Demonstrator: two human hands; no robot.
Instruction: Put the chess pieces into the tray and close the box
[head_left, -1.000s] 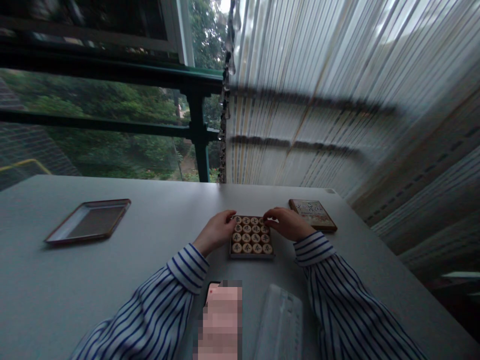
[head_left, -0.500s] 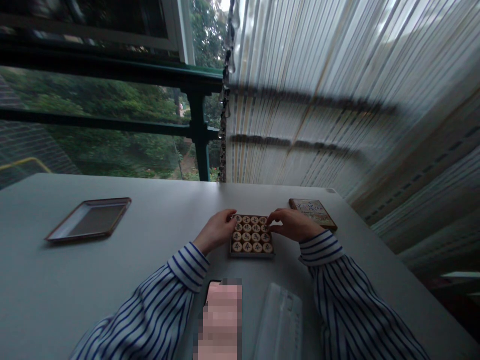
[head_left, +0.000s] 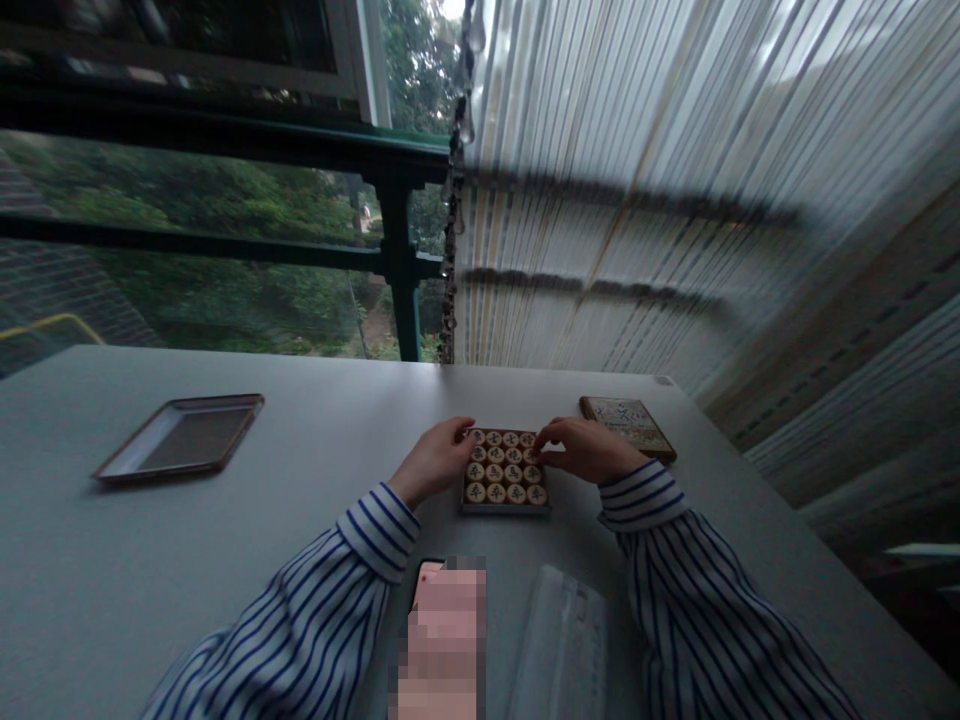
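In the middle of the white table lies a shallow box (head_left: 505,508) filled with round wooden Chinese chess pieces (head_left: 513,474), set in rows with their characters facing up. My left hand (head_left: 435,462) grips the box at its far left corner, the thumb by the corner piece and the fingers along the far edge. At the far right corner, my right hand (head_left: 589,446) holds the box with bent fingers and thumb against the end pieces. Fingers partly cover the pieces at both far corners.
An open tray-like lid (head_left: 180,440) lies on the left of the table (head_left: 315,560). A small decorated box (head_left: 628,424) sits beyond my right hand. Nearer me are a phone (head_left: 430,574), partly pixelated, and a clear plastic case (head_left: 562,640). A string curtain (head_left: 585,120) hangs behind.
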